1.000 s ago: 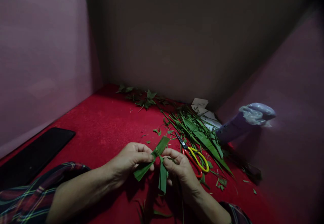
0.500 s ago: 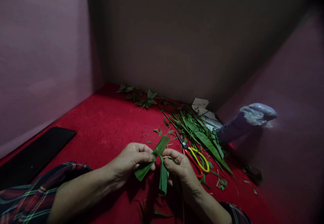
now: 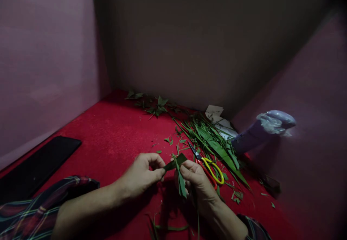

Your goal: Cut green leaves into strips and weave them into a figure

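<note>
My left hand [image 3: 148, 171] pinches the left end of a dark green leaf strip [image 3: 172, 163] between thumb and fingers. My right hand [image 3: 197, 176] grips a folded green leaf [image 3: 181, 181] that hangs downward, with the strip crossing behind or through its upper end; the exact join is too small to tell. Just right of my right hand lie scissors [image 3: 204, 160] with one yellow and one red handle, blades pointing up and left. My right fingers partly hide the folded leaf.
A heap of long leaves [image 3: 214, 144] lies on the red surface [image 3: 114, 131] beyond the scissors. Leafy sprigs [image 3: 159, 104] are at the back, near pale cards [image 3: 214, 111]. A plastic-topped purple cylinder [image 3: 255, 135] stands right; a black flat panel [image 3: 40, 164] lies left.
The leaf strip has turned from a steep slant to a flatter one and shifted right. The folded leaf now tilts, its lower end swung rightward. Both hands stay near the same place.
</note>
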Tool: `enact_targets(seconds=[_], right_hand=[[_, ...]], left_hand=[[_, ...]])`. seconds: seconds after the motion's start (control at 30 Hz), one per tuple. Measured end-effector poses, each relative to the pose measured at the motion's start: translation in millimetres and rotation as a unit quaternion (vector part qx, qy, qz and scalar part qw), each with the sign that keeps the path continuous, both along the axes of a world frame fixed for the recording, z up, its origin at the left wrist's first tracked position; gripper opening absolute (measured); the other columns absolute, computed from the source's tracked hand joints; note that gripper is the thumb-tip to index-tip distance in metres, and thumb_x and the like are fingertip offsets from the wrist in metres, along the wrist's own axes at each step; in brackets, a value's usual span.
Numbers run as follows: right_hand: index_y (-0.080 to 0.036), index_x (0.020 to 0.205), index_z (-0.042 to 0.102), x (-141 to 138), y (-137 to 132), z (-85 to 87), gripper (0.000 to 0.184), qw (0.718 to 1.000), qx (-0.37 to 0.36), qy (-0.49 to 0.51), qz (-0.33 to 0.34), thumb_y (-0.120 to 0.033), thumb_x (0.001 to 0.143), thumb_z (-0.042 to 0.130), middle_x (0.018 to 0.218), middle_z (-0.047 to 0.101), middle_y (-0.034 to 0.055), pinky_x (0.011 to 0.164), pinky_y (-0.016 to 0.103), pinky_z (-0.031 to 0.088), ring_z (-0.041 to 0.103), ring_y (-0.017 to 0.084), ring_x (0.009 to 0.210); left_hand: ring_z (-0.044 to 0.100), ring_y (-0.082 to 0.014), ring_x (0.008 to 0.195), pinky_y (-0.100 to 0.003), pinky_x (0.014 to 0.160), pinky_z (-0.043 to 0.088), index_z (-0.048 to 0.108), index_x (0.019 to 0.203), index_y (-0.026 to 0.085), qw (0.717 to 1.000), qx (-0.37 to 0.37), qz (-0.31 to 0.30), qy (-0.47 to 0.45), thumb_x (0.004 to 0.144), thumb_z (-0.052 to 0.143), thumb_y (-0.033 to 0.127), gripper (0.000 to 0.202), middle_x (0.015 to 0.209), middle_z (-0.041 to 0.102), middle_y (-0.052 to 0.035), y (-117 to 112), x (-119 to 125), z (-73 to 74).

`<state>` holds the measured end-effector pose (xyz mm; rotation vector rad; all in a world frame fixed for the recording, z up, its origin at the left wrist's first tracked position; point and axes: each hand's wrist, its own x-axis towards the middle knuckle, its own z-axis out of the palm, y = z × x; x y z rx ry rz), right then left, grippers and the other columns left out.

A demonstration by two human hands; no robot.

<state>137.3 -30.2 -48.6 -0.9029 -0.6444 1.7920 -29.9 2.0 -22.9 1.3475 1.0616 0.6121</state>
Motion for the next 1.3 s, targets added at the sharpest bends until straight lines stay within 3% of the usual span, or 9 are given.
enact_targets(seconds=[0.13,0.23,0.4,0.57,0.87,1.3], right_hand=[[-0.009,0.072,0.062,-2.7,-1.8,-1.2,0.028,0.999,-0.009,-0.038,-0.033,-0.031,0.063,0.077,0.044,0.051,-0.0046,0.031,0.011,0.032,0.038,0.002,0.031],[-0.009,0.067,0.061,-3.6,-1.7,-1.4,0.026,0.998,-0.023,-0.028,-0.041,-0.03,0.064,0.076,0.041,0.049,-0.0059,0.029,0.01,0.031,0.036,0.001,0.029],[-0.008,0.065,0.061,-2.4,0.2,1.9,0.023,0.997,-0.052,0.014,-0.051,-0.026,0.065,0.075,0.047,0.055,-0.0023,0.034,0.011,0.037,0.045,0.003,0.035],[-0.011,0.059,0.056,-0.3,2.2,1.7,0.025,0.996,-0.056,0.052,-0.054,-0.022,0.063,0.077,0.043,0.05,-0.006,0.033,0.011,0.035,0.041,0.002,0.033],[-0.012,0.058,0.051,1.7,3.1,-3.5,0.027,0.995,-0.055,0.083,-0.017,-0.022,0.065,0.075,0.043,0.047,-0.0066,0.029,0.011,0.029,0.035,0.001,0.031],[-0.011,0.062,0.055,1.5,-0.2,-1.3,0.025,0.998,-0.052,0.004,-0.027,-0.028,0.069,0.072,0.046,0.053,-0.0036,0.033,0.012,0.029,0.04,0.003,0.034]], left_hand=[[0.043,-0.0075,0.047,-0.018,0.044,0.031,0.058,0.064,0.014,0.998,0.037,-0.033,0.026,0.069,0.059,0.024,0.012,0.052,0.052,0.0033,-1.6,-0.9,-2.0],[0.047,-0.0085,0.046,-0.019,0.044,0.033,0.057,0.065,0.014,0.999,-0.008,-0.04,0.001,0.068,0.06,0.027,0.014,0.052,0.055,0.0022,1.2,-1.8,-5.2],[0.052,-0.0097,0.043,-0.02,0.043,0.036,0.058,0.068,0.013,0.995,-0.071,-0.059,-0.033,0.068,0.062,0.037,0.025,0.057,0.062,-0.0017,6.4,-3.8,-6.3],[0.055,-0.0097,0.042,-0.018,0.039,0.036,0.058,0.066,0.012,0.995,-0.08,-0.055,-0.014,0.068,0.063,0.038,0.026,0.059,0.065,-0.0032,6.2,-3.7,-1.3],[0.046,-0.0062,0.032,-0.016,0.032,0.029,0.059,0.067,0.013,0.994,-0.103,-0.047,-0.003,0.065,0.063,0.034,0.022,0.057,0.066,-0.0027,7.0,-5.9,-2.5],[0.047,-0.0066,0.037,-0.016,0.033,0.036,0.057,0.062,0.012,0.984,-0.16,-0.026,-0.071,0.064,0.063,0.024,0.014,0.052,0.064,-0.0031,9.3,-4.7,-4.6]])
